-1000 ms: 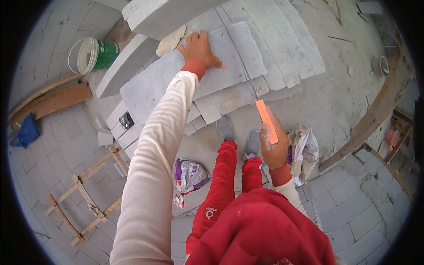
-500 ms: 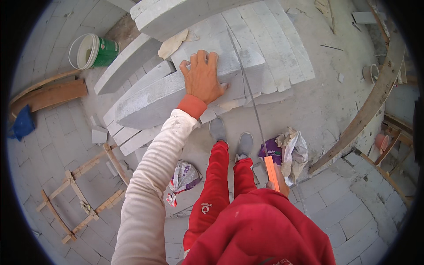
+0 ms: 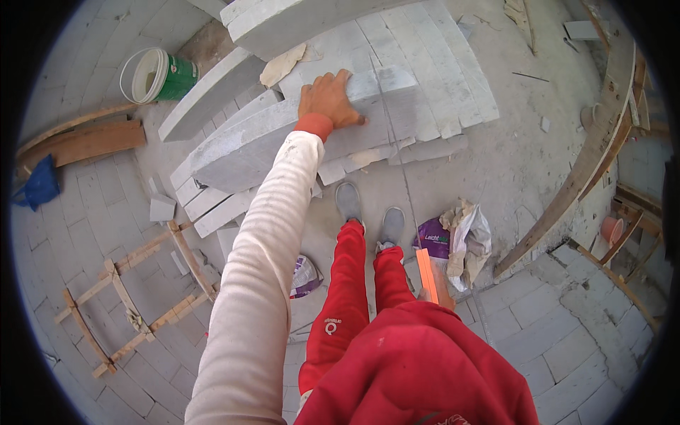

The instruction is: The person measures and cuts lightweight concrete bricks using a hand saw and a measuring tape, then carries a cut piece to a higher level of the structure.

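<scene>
A long pale grey aerated concrete block (image 3: 248, 145) lies across the top of a stack of similar blocks in front of me. My left hand (image 3: 329, 101) grips it, fingers over its upper edge and thumb on the near side. In my right hand (image 3: 440, 283) is a handsaw (image 3: 426, 273), held by its orange handle close to my right leg. Its long thin blade (image 3: 398, 145) reaches forward and crosses the block to the right of my left hand. How deep the blade sits in the block, I cannot tell.
A green bucket (image 3: 177, 78) lies tipped at the far left. Crumpled purple-and-white bags (image 3: 467, 248) (image 3: 306, 276) lie by my feet. A wooden ladder-like frame (image 3: 117, 276) is at the left, a curved wooden board (image 3: 559, 223) at the right, and another big block (image 3: 283, 25) beyond the stack.
The saw handle has shifted slightly left and the blade tip sits a little nearer to me. My left hand stays on the block, its fingers now further over the edge. The view has shifted slightly.
</scene>
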Demonstrator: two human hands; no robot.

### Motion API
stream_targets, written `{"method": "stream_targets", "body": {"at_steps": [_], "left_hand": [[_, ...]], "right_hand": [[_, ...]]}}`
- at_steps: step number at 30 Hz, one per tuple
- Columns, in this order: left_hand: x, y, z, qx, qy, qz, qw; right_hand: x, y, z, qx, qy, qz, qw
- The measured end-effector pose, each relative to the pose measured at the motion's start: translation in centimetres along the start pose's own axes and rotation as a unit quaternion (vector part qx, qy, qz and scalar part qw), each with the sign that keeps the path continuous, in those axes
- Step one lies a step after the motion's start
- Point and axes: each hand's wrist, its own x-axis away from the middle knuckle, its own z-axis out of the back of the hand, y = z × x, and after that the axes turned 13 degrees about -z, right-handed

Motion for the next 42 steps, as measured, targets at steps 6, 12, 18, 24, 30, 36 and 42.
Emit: {"method": "stream_targets", "body": {"at_steps": [6, 12, 18, 24, 30, 36, 42], "left_hand": [[1.8, 1.5, -0.9, -0.025, 0.016, 0.001, 1.000], [2.0, 1.6, -0.7, -0.020, 0.029, -0.005, 0.999], [3.4, 2.2, -2.1, -0.039, 0.071, -0.006, 0.997], [4.0, 2.5, -2.3, -0.041, 0.079, -0.017, 0.996], [4.0, 2.4, -2.8, -0.036, 0.086, -0.019, 0.995], [3.6, 1.7, -2.8, -0.033, 0.130, -0.020, 0.991], [2.6, 1.2, -3.2, -0.008, 0.148, -0.029, 0.989]], "right_hand": [[-1.2, -0.7, 0.2, -0.005, -0.013, -0.015, 1.000], [1.6, -0.3, 2.3, 0.015, -0.014, 0.000, 1.000], [-2.1, -1.4, -0.4, 0.029, 0.012, 0.020, 0.999], [3.1, -0.9, 3.5, 0.014, -0.004, -0.001, 1.000], [0.6, -2.0, 1.7, -0.013, -0.031, -0.058, 0.998], [-1.3, -1.8, 0.5, -0.003, 0.014, 0.018, 1.000], [-2.8, -0.8, 1.3, -0.014, -0.021, -0.016, 1.000]]}}
